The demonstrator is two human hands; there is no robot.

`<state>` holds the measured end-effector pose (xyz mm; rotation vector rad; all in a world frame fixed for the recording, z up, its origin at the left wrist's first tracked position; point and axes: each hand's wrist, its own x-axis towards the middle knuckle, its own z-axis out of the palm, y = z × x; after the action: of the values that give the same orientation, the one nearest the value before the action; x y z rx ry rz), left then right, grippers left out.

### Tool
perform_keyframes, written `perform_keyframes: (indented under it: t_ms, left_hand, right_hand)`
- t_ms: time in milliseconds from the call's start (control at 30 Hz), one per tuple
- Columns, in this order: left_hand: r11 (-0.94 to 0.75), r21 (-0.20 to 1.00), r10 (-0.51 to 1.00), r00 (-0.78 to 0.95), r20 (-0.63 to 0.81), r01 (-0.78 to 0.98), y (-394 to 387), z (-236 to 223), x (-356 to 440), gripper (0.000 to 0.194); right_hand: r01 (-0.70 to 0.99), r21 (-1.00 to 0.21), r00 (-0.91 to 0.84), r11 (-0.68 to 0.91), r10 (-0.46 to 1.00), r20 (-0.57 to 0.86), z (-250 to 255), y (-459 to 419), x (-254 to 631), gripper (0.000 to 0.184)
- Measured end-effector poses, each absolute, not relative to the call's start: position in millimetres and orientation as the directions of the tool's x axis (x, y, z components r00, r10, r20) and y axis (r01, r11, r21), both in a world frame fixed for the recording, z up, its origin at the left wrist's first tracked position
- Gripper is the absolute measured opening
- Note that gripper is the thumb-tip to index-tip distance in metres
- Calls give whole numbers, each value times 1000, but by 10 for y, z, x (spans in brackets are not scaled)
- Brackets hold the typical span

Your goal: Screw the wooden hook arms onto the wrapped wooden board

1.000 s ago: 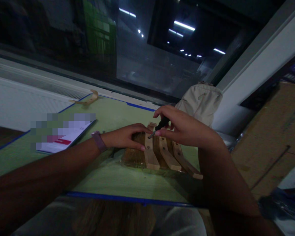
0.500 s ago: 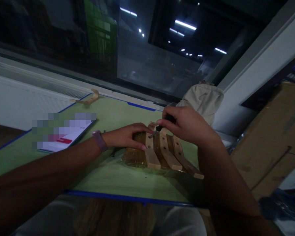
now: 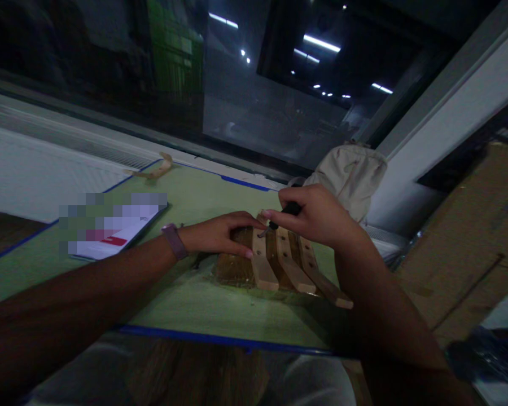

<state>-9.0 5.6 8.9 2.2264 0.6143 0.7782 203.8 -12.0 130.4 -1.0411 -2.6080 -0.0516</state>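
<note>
My right hand (image 3: 311, 213) is closed around the black handle of a screwdriver (image 3: 291, 208). Its metal shaft slants down to the left, and the tip meets the leftmost wooden piece (image 3: 263, 265) near its upper hole. Two more bent wooden pieces (image 3: 294, 265) (image 3: 322, 274) with dark holes lie to the right, side by side. All three rest across a brown block wrapped in clear film (image 3: 232, 268). My left hand (image 3: 220, 234) grips the leftmost piece from its left side, thumb near the lower hole and fingers near the top.
The green table (image 3: 195, 310) has a blue edge. A booklet, partly blurred out (image 3: 118, 231), lies at left, and another bent wooden piece (image 3: 163, 166) sits at the far corner. Beyond the table stands a beige bag (image 3: 349, 175); a cardboard box (image 3: 469, 248) is at right.
My right hand has turned at the wrist and shifted slightly left, so more of the screwdriver handle shows. My left hand keeps its hold on the leftmost wooden piece.
</note>
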Motion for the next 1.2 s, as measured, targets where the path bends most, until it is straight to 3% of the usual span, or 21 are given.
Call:
perform_keyframes:
  t_ms: [100,300,367,467,567,633,767,900,1200]
  left_hand:
    - [-651,727,617,711,336,221,54,96,-92,58]
    - [-661,722,598,724,345,202,58,108,-89,57]
    - [-663,719,598,724,343,208,63,104,-90,57]
    - [-670,715,594,722,354,200,72,92,-91,58]
    - [-670,717,588,726,358,190,78,89,-92,58]
    - [-665,721,592,726,351,195,78,93,-92,58]
    - [-659,726,598,721,350,194,74,105,-91,58]
    - [-657,728,600,720,348,195,60,117,-88,57]
    - [-640,743,616,710,341,197,49,112,-94,55]
  right_hand:
    - [697,-106,-663,709,694,280,1316,-124,2059,37]
    - [511,-318,-775,798,588,231,1375,-111,2189,20]
    - [553,-260,-741,791,610,281,1364,-86,2185,20]
    - [701,-55,-651,711,670,358,1328,-53,2127,25]
    - [790,101,-597,605,719,355,1313,-52,2073,33]
    - [806,132,-585,577,743,326,1321,-62,2076,34]
    - [672,-34,-707,740,654,271,1344,-72,2156,25]
    - [470,-134,-822,873,488,294,1363,-92,2199,29]
    - [424,-256,-802,869,491,339,1457,-168,2205,23]
